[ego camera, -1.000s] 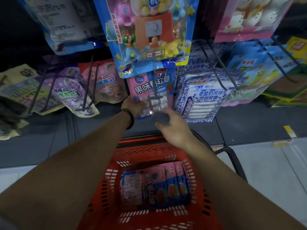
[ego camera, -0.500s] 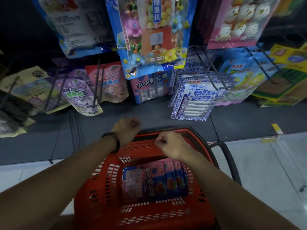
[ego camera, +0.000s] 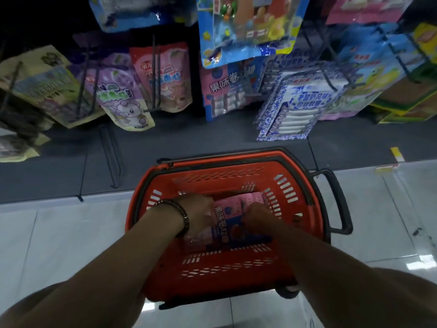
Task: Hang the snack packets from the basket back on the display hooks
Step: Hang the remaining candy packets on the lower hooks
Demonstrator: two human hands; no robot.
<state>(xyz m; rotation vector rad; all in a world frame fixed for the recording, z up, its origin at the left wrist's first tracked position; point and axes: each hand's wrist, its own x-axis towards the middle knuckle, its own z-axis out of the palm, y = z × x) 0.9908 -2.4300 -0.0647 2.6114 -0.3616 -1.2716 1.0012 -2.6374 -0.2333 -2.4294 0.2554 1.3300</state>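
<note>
Both your hands are down inside the red basket (ego camera: 212, 287), on the snack packets (ego camera: 228, 223) stacked toward its far wall. Your left hand (ego camera: 198, 215) — beaded bracelet (ego camera: 182, 214) at the wrist — lays its fingers on the stack's left edge. Your right hand (ego camera: 259, 217) is curled at the stack's right edge. Whether either hand actually grips a packet I cannot tell — the fingertips are hidden. Hanging pink-and-blue packets (ego camera: 224, 95) sit on the display hooks (ego camera: 155, 74) beyond the basket's far rim.
</note>
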